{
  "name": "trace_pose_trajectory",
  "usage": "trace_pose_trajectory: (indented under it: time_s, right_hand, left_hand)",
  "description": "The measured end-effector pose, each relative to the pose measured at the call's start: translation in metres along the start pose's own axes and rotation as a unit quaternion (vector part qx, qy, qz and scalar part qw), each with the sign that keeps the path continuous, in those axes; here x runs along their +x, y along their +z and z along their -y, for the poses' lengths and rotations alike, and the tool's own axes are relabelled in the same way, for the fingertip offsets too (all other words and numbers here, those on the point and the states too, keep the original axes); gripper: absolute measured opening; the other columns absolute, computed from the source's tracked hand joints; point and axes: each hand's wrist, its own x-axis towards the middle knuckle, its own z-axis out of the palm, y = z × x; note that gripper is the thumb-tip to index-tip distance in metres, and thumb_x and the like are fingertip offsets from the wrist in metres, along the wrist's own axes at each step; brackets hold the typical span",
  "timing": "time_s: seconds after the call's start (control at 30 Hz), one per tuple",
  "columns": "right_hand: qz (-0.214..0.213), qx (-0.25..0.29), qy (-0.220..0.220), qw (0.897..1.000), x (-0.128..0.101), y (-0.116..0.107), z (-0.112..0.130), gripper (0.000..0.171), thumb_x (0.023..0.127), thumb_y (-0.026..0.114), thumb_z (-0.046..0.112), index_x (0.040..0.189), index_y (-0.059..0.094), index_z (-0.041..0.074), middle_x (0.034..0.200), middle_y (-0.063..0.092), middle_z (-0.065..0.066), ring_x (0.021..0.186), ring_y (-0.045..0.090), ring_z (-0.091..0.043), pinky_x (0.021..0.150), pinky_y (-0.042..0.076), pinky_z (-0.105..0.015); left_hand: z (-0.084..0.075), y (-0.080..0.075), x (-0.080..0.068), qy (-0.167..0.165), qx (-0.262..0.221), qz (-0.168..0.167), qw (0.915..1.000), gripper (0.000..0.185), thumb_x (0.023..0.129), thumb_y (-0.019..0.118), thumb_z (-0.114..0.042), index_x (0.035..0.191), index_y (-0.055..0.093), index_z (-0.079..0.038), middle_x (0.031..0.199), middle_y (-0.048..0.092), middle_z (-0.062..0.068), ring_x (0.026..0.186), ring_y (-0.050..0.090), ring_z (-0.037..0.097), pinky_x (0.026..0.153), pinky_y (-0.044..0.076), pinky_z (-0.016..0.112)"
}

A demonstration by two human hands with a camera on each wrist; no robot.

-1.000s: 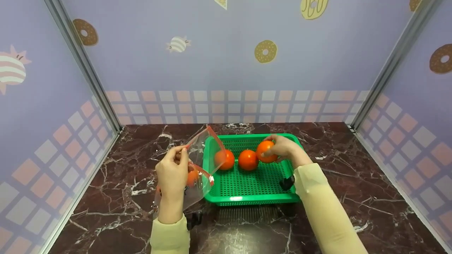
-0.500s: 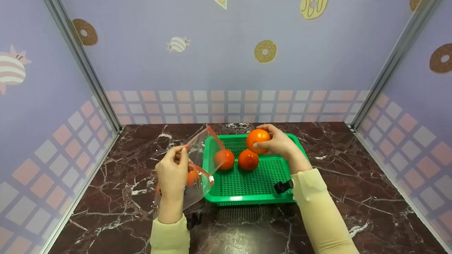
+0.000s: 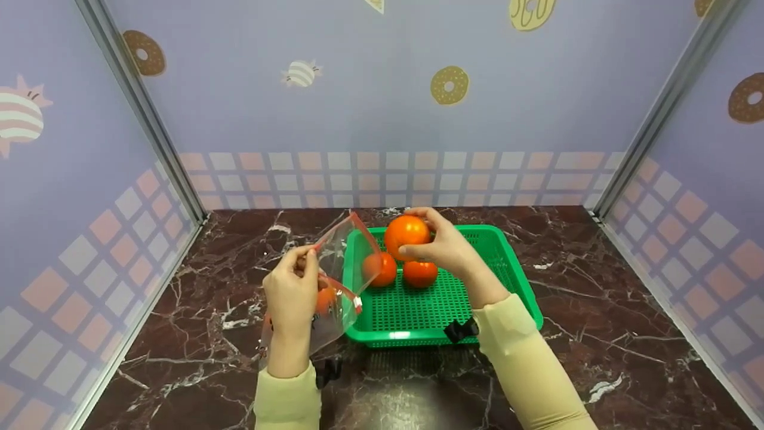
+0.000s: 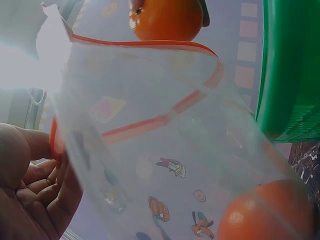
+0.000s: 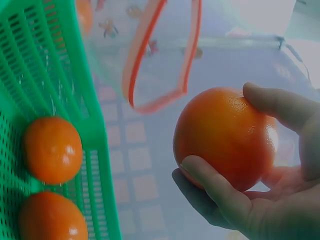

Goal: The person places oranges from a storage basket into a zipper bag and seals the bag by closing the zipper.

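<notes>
Zip bag [image 4: 135,170], at the near left, is pinched by the left hand [image 3: 290,292], its mouth parted and one orange [image 4: 265,212] inside; the left wrist view shows cartoon prints [image 4: 159,210] that the head view mostly hides. Beyond, the right hand [image 3: 444,245] grips a second orange [image 3: 406,236] just outside that mouth: bagging seems underway, the next move calling for lowering it leftward through the opening. Two more oranges [image 3: 420,276] sit in the green basket [image 3: 400,336].

Bag [image 4: 135,95] common to all three views
</notes>
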Motion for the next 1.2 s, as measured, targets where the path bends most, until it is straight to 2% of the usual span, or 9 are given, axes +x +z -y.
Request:
trace_pose_trajectory:
  time_s: [0.2,0.43,0.7,0.97,1.1,1.2]
  right_hand:
    - [0.010,-0.034,-0.041,0.999,-0.005,0.023,0.008,0.069,0.083,0.084,0.018,0.143,0.052,0.028,0.140,0.058,-0.007,0.118,0.062,-0.030,0.099,0.053,-0.050]
    - [0.027,-0.061,-0.079,0.995,-0.007,0.048,0.015,0.071,0.084,0.085,0.015,0.145,0.050,0.025,0.146,0.054,-0.008,0.125,0.060,-0.031,0.103,0.052,-0.053]
    - [0.063,-0.091,-0.087,0.990,-0.007,0.067,0.018,0.073,0.085,0.085,0.019,0.149,0.050,0.025,0.146,0.056,-0.010,0.125,0.060,-0.032,0.102,0.053,-0.053]
    - [0.098,-0.127,-0.093,0.983,-0.008,0.074,0.018,0.076,0.086,0.085,0.021,0.152,0.047,0.028,0.149,0.055,-0.007,0.126,0.060,-0.031,0.103,0.052,-0.054]
    - [0.125,-0.105,-0.085,0.983,-0.008,0.075,0.017,0.075,0.089,0.082,0.018,0.154,0.044,0.025,0.150,0.053,-0.010,0.128,0.059,-0.032,0.103,0.053,-0.051]
    - [0.144,-0.073,-0.076,0.984,-0.008,0.074,0.015,0.071,0.093,0.078,0.018,0.155,0.043,0.023,0.152,0.050,-0.013,0.131,0.058,-0.034,0.107,0.052,-0.049]
  left_hand:
    - [0.000,0.000,0.000,0.005,0.009,0.000,0.9999,0.014,0.099,0.066,-0.008,0.103,0.078,-0.002,0.068,0.072,0.009,0.046,0.059,-0.004,0.049,0.044,0.013]
    - [-0.001,0.000,0.000,0.002,0.010,0.001,0.9999,0.014,0.099,0.066,-0.007,0.103,0.078,-0.002,0.068,0.072,0.009,0.046,0.057,-0.005,0.049,0.044,0.014]
    - [-0.001,0.001,0.000,-0.005,0.004,0.004,1.0000,0.014,0.099,0.066,-0.008,0.103,0.078,-0.001,0.067,0.072,0.009,0.045,0.057,-0.006,0.048,0.044,0.012]
    - [-0.001,0.001,0.000,-0.001,0.002,0.003,1.0000,0.014,0.099,0.067,-0.008,0.103,0.078,-0.001,0.066,0.072,0.009,0.045,0.055,-0.010,0.048,0.044,0.011]
    - [-0.001,0.000,0.000,0.005,0.010,-0.003,0.9999,0.013,0.098,0.067,-0.007,0.102,0.079,-0.001,0.066,0.072,0.009,0.045,0.053,-0.011,0.049,0.043,0.011]
    - [-0.002,0.001,0.000,0.005,0.013,-0.005,0.9999,0.013,0.098,0.067,-0.007,0.101,0.079,-0.002,0.067,0.072,0.009,0.046,0.055,-0.006,0.048,0.042,0.011]
